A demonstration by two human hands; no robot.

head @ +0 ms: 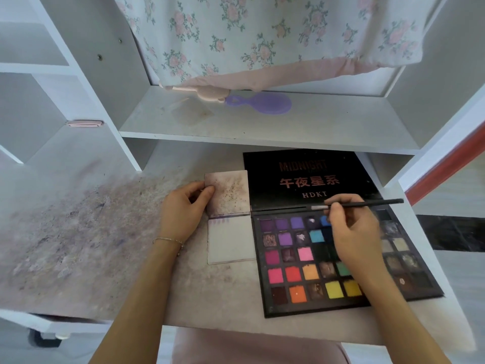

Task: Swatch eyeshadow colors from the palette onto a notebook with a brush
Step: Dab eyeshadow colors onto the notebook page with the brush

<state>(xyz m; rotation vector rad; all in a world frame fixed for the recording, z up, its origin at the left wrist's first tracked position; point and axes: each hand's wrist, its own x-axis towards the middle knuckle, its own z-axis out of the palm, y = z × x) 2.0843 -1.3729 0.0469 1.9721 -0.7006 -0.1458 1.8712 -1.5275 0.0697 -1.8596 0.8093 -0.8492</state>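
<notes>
above the palette, right fingers pinch the brush.

Soft daylight; edges warped, maybe blurry.

Bare stained desk left, shelf perhaps overhanging palette lid

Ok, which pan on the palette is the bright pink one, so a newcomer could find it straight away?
Start at the big black eyeshadow palette lying open on the stained white desk, right of the small open notebook. Go to its third row from the hinge, third square pan from the left: the light bubblegum-pink pan. Its left neighbour is dark maroon shimmer, its right one near black.
</notes>
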